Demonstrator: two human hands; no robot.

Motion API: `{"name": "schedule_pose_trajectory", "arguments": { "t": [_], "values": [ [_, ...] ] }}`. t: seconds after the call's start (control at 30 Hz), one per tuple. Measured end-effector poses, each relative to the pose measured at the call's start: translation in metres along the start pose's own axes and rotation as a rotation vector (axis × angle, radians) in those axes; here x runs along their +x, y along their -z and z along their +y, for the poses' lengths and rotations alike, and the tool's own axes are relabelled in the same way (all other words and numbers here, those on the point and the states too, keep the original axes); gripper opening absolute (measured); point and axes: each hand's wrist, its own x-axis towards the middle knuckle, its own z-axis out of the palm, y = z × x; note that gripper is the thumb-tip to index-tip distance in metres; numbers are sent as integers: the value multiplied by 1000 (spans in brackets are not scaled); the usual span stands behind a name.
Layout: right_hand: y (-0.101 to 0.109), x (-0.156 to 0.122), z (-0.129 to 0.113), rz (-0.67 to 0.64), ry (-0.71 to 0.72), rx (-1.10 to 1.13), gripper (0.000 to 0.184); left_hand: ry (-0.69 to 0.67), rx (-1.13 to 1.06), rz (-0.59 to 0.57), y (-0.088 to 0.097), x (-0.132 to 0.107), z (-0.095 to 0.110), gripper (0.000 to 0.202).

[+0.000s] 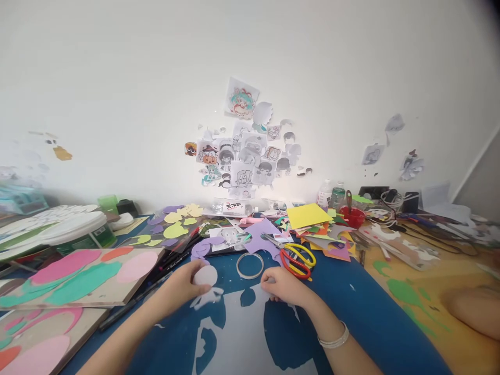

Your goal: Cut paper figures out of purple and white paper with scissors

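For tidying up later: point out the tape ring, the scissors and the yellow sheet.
tape ring [250, 277], head view, near rim.
scissors [288, 262], head view, red handle.
yellow sheet [308, 214], head view, its middle.

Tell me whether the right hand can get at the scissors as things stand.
Probably yes. The right hand rests on the blue mat just short of the scissors, handles toward it, nothing between. The left hand holds a pale disc.

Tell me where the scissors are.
The scissors lie right of centre in the head view, beside the tape ring, just beyond the right hand.
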Motion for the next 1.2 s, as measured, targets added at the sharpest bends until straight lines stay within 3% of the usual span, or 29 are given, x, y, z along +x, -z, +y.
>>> {"name": "schedule_pose_trajectory", "arguments": {
  "t": [0.1,0.27,0.4,0.47,0.67,0.9,1.2],
  "values": [
    [-2,2,3,-6,13,11,8,8,-422,-116,-15,-23,23,48],
    [-3,3,4,-2,21,-11,10,112,-380,-254,-71,-40,35,53],
    [-3,2,2,4,18,-47,10,117,-111,-32,-94,-41,27,59],
    [-3,2,1,8,16,-61,9,117,-19,51,-97,-41,26,60],
    [-3,1,0,13,12,-81,9,38,49,133,-98,-46,27,49],
    [-4,0,-1,25,29,-125,10,16,-71,107,-93,-49,17,37],
    [-4,0,0,32,35,-152,11,45,-165,77,-96,-41,28,34]
  ]
}}
